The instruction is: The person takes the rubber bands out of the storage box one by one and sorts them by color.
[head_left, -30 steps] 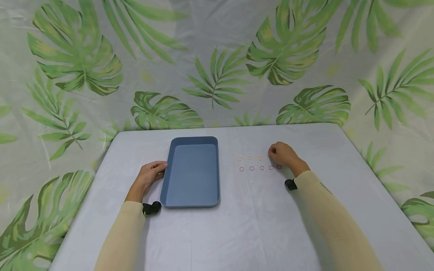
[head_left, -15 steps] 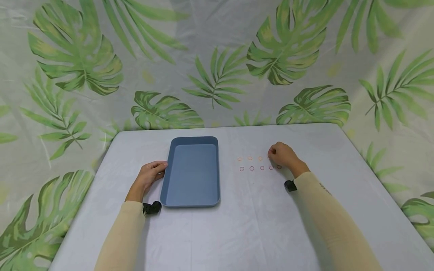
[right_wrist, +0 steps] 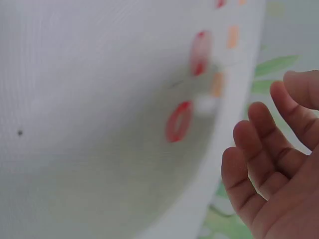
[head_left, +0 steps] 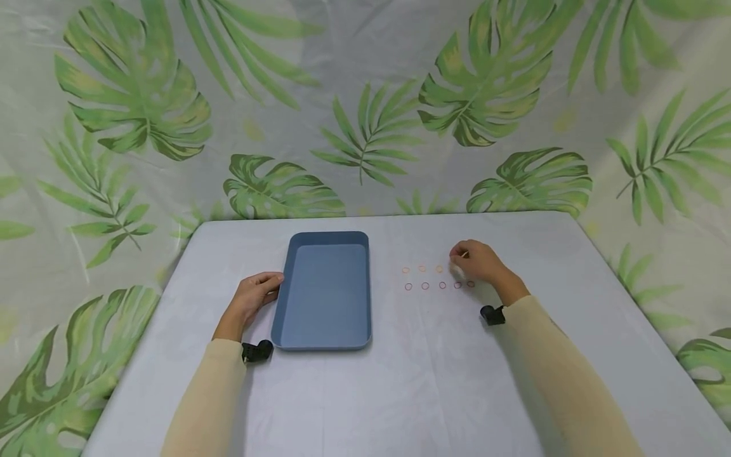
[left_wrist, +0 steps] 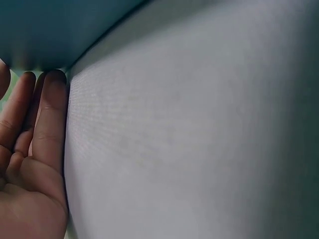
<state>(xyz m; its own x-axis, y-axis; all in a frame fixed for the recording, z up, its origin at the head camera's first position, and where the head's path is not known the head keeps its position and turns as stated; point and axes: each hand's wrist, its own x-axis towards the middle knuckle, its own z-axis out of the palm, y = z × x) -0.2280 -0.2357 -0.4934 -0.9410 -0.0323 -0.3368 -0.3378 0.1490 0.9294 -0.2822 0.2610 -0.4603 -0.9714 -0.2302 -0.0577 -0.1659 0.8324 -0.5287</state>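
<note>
My left hand touches the left side of a blue rectangular tray, its fingertips right at the rim. In the left wrist view, the fingers lie nearly straight against the tray wall. Right of the tray, my right hand hovers over the end of two rows of small rings. Its thumb and forefinger pinch a small yellowish ring, mostly hidden by the hand. The other fingers are loosely bent. Below lie a row of orange rings and a row of red rings.
A white cloth covers the table, with a leaf-patterned curtain behind its far edge. A black wrist camera sits at the left sleeve, another black camera at the right.
My right hand has lifted and turned slightly, and a yellowish ring now shows between its fingers. The left hand and tray stay as they were; the head view has shifted slightly.
</note>
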